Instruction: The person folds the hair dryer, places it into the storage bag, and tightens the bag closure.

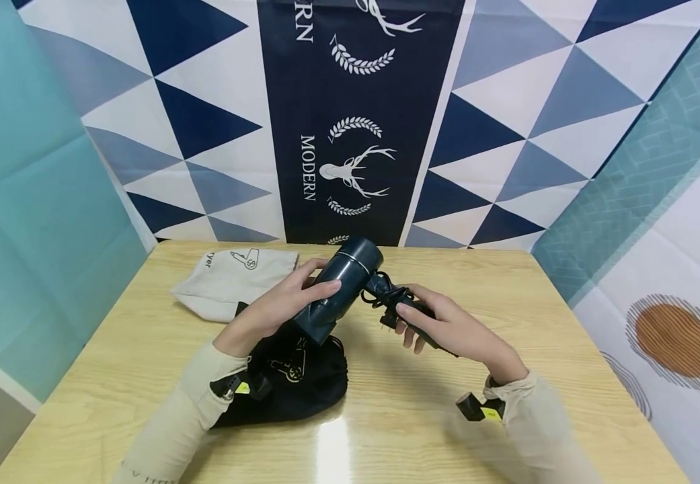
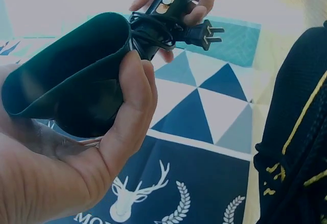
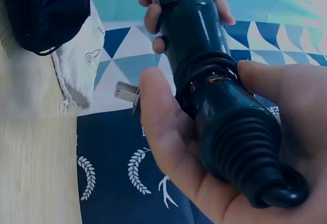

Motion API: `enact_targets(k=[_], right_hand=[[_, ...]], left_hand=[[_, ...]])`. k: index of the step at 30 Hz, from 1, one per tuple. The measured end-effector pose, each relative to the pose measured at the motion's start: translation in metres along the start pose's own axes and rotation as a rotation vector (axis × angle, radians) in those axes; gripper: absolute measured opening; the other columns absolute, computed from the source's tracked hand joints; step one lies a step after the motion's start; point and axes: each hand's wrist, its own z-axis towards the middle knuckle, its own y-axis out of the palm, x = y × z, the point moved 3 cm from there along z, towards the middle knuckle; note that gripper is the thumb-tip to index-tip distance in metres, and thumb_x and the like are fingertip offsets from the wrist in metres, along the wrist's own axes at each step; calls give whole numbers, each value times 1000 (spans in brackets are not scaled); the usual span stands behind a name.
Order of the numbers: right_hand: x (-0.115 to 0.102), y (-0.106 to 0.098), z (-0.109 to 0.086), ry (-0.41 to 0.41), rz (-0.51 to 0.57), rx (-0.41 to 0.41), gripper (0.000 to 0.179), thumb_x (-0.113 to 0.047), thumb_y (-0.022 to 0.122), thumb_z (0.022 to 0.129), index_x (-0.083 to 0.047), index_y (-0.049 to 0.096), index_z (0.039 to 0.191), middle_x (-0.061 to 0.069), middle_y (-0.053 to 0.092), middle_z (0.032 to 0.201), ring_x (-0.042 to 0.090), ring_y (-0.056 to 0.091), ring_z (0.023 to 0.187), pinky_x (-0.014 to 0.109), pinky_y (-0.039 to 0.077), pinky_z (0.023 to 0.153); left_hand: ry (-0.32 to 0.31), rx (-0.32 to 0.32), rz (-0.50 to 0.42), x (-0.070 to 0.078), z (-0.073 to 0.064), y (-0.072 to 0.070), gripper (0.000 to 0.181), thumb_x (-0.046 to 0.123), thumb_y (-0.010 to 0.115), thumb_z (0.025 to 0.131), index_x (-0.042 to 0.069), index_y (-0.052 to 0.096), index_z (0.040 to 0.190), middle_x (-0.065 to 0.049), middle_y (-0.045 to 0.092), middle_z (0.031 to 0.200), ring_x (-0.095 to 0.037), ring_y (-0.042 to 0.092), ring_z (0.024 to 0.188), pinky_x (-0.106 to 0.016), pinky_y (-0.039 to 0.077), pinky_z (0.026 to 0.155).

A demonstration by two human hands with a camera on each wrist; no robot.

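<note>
Nearest are two cream sleeves [image 1: 183, 410], reaching in over the wood-toned counter [image 1: 410, 417], each with a small black device strapped at its cuff. A bright patch of light [image 1: 333, 447] falls on the counter between them. Left of the middle lies a soft black pouch [image 1: 319, 386] printed with a gold hair-dryer outline, partly hidden by the left forearm.

Above the middle of the counter, the two hands hold one dark teal hair dryer [image 1: 350, 269] between them, raised off the surface. The left hand [image 1: 283, 299] grips the barrel, thumb across its upper side; the wide, flattened mouth of the nozzle [image 2: 66, 65] points down toward the black pouch. The right hand [image 1: 446, 326] has its fingers and thumb curled round the handle [image 2: 179, 4], which slants from the barrel toward the counter's right edge. A black cord [image 1: 389, 294] is wound around the handle close to the barrel, and its two-pin plug [image 2: 202, 35] sticks out beside the fingers.

Farther off, near the far left corner, a pale drawstring pouch [image 1: 259, 275] with a dryer drawing lies flat. Behind the far edge hangs a cloth [image 1: 422, 74] of blue and white triangles, its dark central band bearing stag heads and "MODERN".
</note>
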Motion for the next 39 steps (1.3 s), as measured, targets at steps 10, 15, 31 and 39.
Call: enact_targets(k=[10, 15, 31, 39], right_hand=[[-9, 0, -6, 16, 91, -87, 41, -30, 42, 108, -12, 39, 145, 27, 59, 85, 23, 54, 48, 39, 49, 44], [-12, 5, -6, -19, 44, -36, 40, -30, 46, 107, -15, 43, 144, 27, 58, 83, 25, 51, 44, 38, 46, 40], [-23, 14, -5, -123, 11, 139, 35, -23, 50, 106, -18, 49, 140, 21, 59, 81, 26, 51, 44, 36, 44, 39], [-27, 18, -5, -166, 2, 219, 36, -19, 51, 105, -19, 50, 141, 14, 61, 79, 25, 51, 43, 36, 43, 38]], left_hand=[[29, -260, -255, -6, 0, 15, 62, 29, 57, 99, 20, 23, 150, -25, 49, 132, -37, 67, 102, -50, 55, 82], [14, -215, -271, -5, 1, 18, 59, 35, 57, 100, 24, 26, 149, -25, 54, 123, -34, 69, 93, -52, 57, 75], [103, 64, -126, 5, -6, 26, 55, 37, 59, 99, 26, 34, 146, -22, 55, 121, -33, 66, 88, -50, 58, 67], [138, 90, -131, 7, -9, 27, 53, 37, 58, 99, 27, 34, 146, -22, 55, 120, -36, 66, 85, -50, 58, 68]])
